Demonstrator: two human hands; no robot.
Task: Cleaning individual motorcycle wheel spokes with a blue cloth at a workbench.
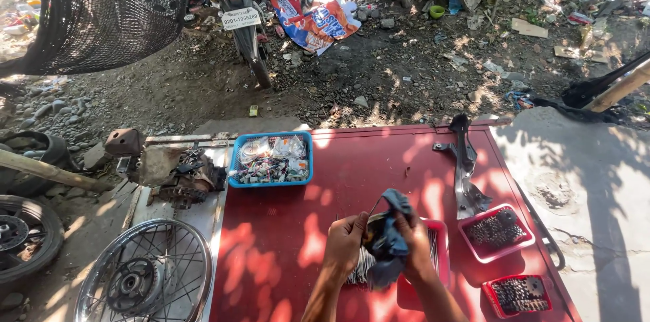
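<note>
While both hands (pixel 379 241) clamped it near the table's (pixel 284 254) front edge, the crumpled blue-grey rag (pixel 391 237) wrapped thin metal spokes (pixel 362 271).

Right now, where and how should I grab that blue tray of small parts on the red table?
Grip the blue tray by its raised near long rim, coming from above on the near side. The rim stands bare and clear on the red table, while the inside is heaped with small parts.

Dark blue rag (pixel 391 239), red table (pixel 379 166), blue tray (pixel 233 163), red trays (pixel 474 244), black netting (pixel 101 10).
</note>
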